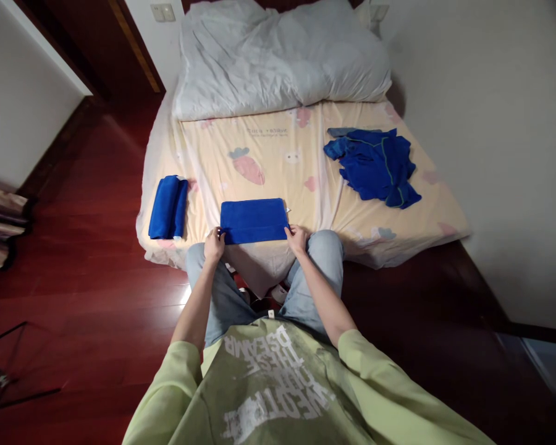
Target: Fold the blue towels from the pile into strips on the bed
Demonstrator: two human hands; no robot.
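Observation:
A blue towel (pixel 254 216) lies flat at the near edge of the bed, with a fold running along its near side. My left hand (pixel 214 245) pinches its near left corner. At the near right corner, my right hand (pixel 297 238) grips the cloth between thumb and fingers. Left of it rests a stack of folded blue towels (pixel 168 207). A crumpled heap of blue towels (pixel 375 164), some with green edging, sits on the right side of the bed.
The bed (pixel 269 148) has a pale sheet printed with carrots, and a bunched white quilt (pixel 282 59) lies across its head. A wall (pixel 486 123) stands to the right. Thin black stand legs (pixel 9 377) show on the dark red floor (pixel 88 259) at left.

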